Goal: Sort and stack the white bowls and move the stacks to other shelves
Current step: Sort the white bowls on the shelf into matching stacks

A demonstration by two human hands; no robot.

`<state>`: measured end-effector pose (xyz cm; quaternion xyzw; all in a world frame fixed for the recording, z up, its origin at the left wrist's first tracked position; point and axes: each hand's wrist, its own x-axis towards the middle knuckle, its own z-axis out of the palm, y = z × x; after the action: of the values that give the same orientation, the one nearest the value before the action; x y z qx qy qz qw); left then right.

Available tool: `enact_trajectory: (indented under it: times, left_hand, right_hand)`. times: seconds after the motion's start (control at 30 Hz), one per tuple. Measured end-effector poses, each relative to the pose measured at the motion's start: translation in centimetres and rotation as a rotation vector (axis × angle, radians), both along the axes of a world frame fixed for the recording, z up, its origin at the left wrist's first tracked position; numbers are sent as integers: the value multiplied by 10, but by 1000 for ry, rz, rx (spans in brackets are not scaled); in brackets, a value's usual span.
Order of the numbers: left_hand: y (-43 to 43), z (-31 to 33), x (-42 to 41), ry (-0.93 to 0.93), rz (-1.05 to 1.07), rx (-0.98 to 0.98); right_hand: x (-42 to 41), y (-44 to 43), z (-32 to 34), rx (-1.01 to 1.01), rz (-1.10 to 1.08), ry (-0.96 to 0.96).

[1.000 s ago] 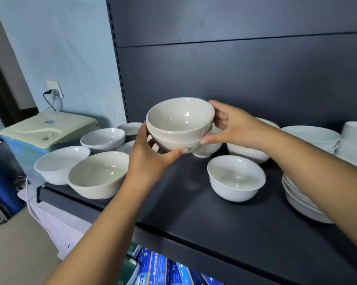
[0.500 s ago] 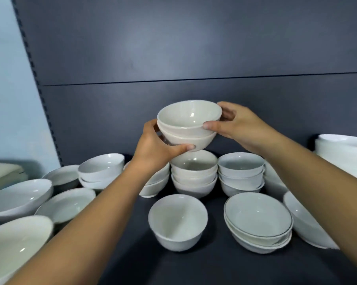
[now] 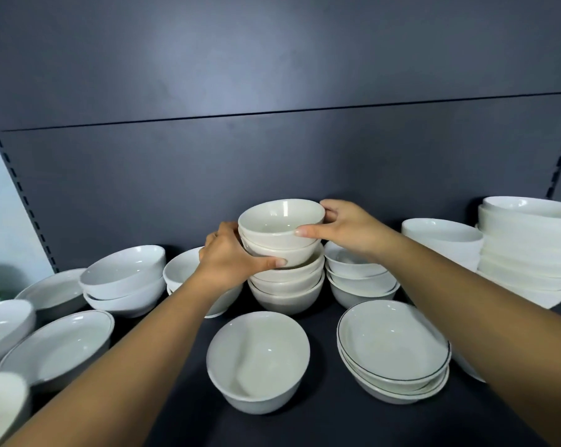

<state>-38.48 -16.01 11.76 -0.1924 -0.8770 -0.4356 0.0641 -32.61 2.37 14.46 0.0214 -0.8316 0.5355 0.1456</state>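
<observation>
Above shelf (image 3: 321, 427), left hand (image 3: 230, 259), right hand (image 3: 347, 230) grip bowls (image 3: 280, 227).

You've only 1 cam, head-mounted, facing fwd & slightly down at the shelf (image 3: 321, 424) from close up, back panel (image 3: 272, 156) straight ahead.

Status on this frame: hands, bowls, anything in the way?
Hands: left hand and right hand grip nested bowl pair. Pair at top of centre stack; contact unclear. Close under right wrist: neighbouring stack.

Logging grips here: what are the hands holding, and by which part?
Two nested cream bowls: left hand grips the lower bowl's side, right hand pinches the top rim.
</observation>
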Motion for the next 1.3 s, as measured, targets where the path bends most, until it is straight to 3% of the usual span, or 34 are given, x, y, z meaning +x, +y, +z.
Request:
enact_trajectory:
  times: [0.43,0.73,0.87,0.97,1.13,1.3]
  left_hand:
    - [-5,-2,0,-98,-89,-91]
    - [-4,-10,0,-57,-93,-22]
    - [-3,-15,4,96,12,-284]
    - [-5,-13,11,111,65,-457]
    - [-38,7,44,211,29,-283]
    - [-108,31,108,375,134,-82]
  right_hand:
    - [-3,1,-14,47,-10,-41]
    - [-1,-4,-20,120,-90,-19]
    - [3,-7,-24,203,-112,-35]
    - [9,-10,-20,361,-152,-89]
    - [25,-29,0,639,-229,-6]
    - [52,-99,22,709,-67,297]
